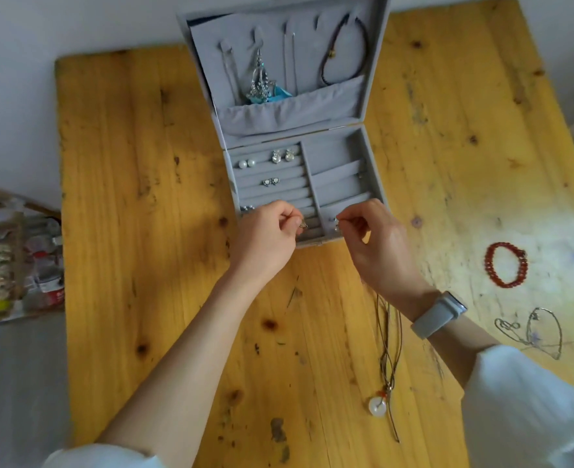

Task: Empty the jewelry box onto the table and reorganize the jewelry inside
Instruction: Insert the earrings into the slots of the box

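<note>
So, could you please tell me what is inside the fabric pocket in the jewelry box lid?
Chains, a silver pendant, something turquoise and a dark cord bracelet hang from the lid into the pocket. Their lower ends and anything else inside are hidden by the fabric.

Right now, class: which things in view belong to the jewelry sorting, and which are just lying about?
Job:
- jewelry box
- red bracelet
- pendant necklace
- silver chain
- small pieces pinched in the left hand and right hand

Lying about:
- clutter beside the table's left edge
</note>
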